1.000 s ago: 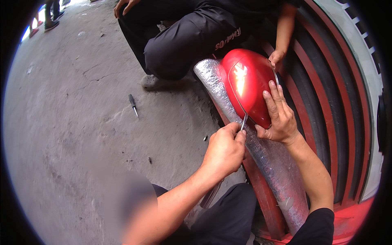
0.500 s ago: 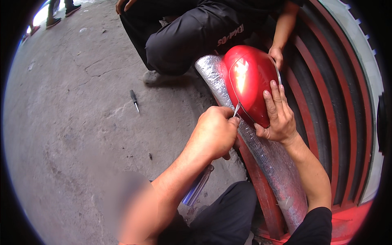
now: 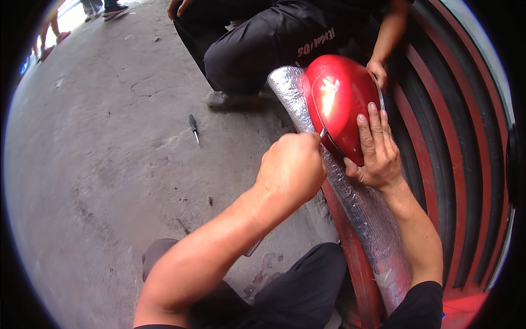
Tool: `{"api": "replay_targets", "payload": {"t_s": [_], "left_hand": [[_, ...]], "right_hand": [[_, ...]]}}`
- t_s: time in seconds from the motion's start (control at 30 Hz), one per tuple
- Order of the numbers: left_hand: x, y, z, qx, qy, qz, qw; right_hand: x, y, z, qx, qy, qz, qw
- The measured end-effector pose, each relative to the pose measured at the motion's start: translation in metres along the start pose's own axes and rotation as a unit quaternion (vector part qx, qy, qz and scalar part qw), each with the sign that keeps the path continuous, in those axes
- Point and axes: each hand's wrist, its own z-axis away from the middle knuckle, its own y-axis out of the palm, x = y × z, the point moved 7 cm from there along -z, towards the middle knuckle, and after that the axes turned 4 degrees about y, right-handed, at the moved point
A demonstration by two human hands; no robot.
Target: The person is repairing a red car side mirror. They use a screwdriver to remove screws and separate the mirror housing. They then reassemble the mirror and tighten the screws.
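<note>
My left hand [image 3: 293,164] is curled into a tight fist around a slim metal tool [image 3: 323,132]; only its bright tip shows, up against the dark seam of a glossy red housing [image 3: 346,101]. The housing sits towards the far end of a silver foil-covered roll [image 3: 383,238], overhanging the roll's right edge. My right hand [image 3: 378,162] is spread open, palm down, fingers lying along the housing's right side and thumb at its near end, with nothing gripped. A co-worker's hand [image 3: 377,74] is at the housing's far right edge. To the right curve red and black ridges [image 3: 438,159]. A dark-handled screwdriver [image 3: 193,127] lies on the concrete floor [image 3: 109,186], well left of the roll.
</note>
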Motion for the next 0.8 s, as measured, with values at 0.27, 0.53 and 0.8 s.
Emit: {"api": "replay_targets", "payload": {"t_s": [0.27,0.53,0.8], "left_hand": [[0.006,0.011,0.005,-0.065,0.056,-0.002,0.996],[0.002,0.017,-0.007,-0.058,0.089,-0.002,0.994],[0.004,0.017,-0.01,-0.045,0.109,0.001,0.993]], "right_hand": [[-0.005,-0.004,0.006,-0.001,-0.008,-0.018,1.0],[-0.005,-0.004,0.008,0.003,0.025,-0.033,0.999],[-0.007,-0.007,0.014,-0.008,0.037,-0.036,0.999]]}}
